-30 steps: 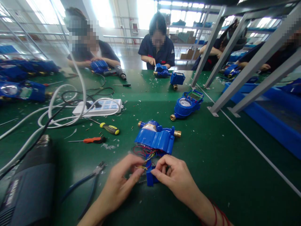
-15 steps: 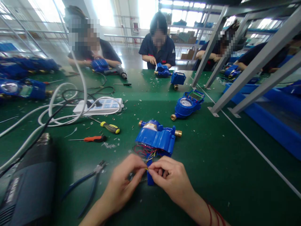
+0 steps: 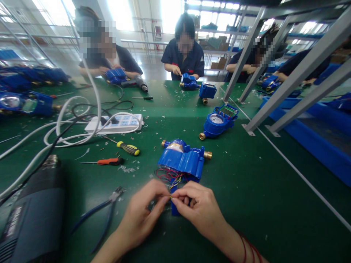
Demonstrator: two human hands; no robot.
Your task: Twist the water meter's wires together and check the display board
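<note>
A blue water meter [image 3: 182, 160] with brass end fittings lies in front of me, red, yellow and other thin wires [image 3: 167, 174] spilling from its near side. My left hand [image 3: 146, 206] pinches a thin yellow wire between thumb and forefinger. Against it, fingertip to fingertip, my right hand [image 3: 199, 202] pinches the same wire; most of the wire at the pinch is hidden by the fingers. Under the fingertips lies a narrow flat blue part [image 3: 174, 209]. Left of my left hand, cutting pliers [image 3: 113, 199] rest with their handles spread.
At left are a heat gun [image 3: 34, 215], an orange screwdriver [image 3: 109, 161], a yellow-black screwdriver [image 3: 128, 148] and a power strip [image 3: 117, 123] with looped cables. Another water meter [image 3: 219, 122] stands farther right, near metal struts [image 3: 298, 69] and a blue bin [image 3: 309, 135]. Several co-workers sit opposite.
My hands stay pinched together at nearly the same spot, with only a slight shift of the fingertips. The water meter and the tools lie as before.
</note>
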